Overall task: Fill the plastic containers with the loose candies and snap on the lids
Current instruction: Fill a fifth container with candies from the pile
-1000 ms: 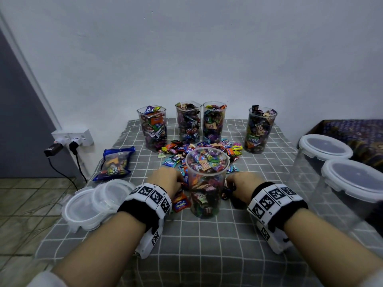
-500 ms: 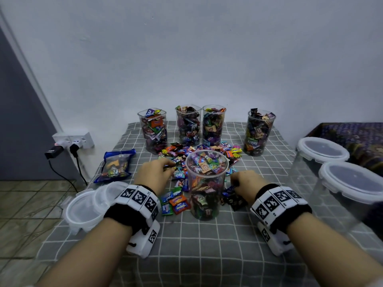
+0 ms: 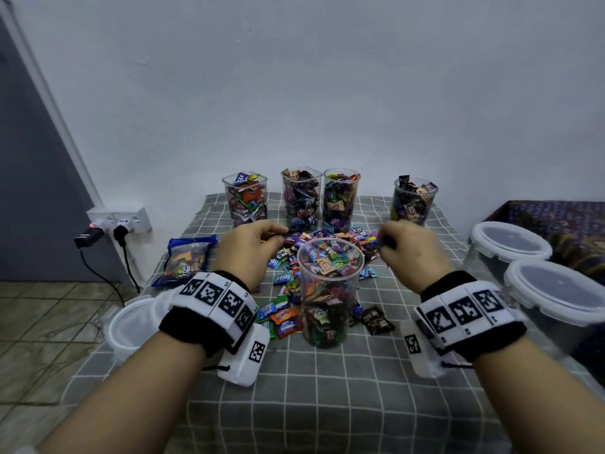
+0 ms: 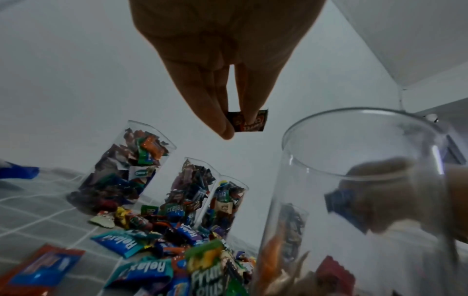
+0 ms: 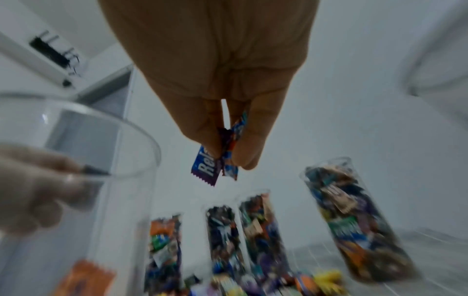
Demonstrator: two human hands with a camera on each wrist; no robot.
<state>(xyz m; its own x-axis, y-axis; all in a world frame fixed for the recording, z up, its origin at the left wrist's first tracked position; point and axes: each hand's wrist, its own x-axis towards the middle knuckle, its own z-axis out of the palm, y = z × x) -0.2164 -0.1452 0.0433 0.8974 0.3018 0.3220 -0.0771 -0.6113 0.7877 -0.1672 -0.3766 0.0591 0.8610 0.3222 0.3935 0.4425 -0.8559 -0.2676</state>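
A clear round container, nearly full of wrapped candies, stands lidless in the middle of the checked cloth. Loose candies lie around and behind it. My left hand is raised at the container's left rim and pinches a small dark red candy. At the right rim my right hand pinches blue and purple candies. Both hands hang above the table near the container's rim, as the wrist views show.
Several full containers stand in a row at the back by the wall. Loose lids lie at the left edge beside a blue candy bag. Two large lidded tubs stand at the right. A wall socket is at the left.
Both hands rose from the candy pile beside the container up to its rim, each now pinching candy.
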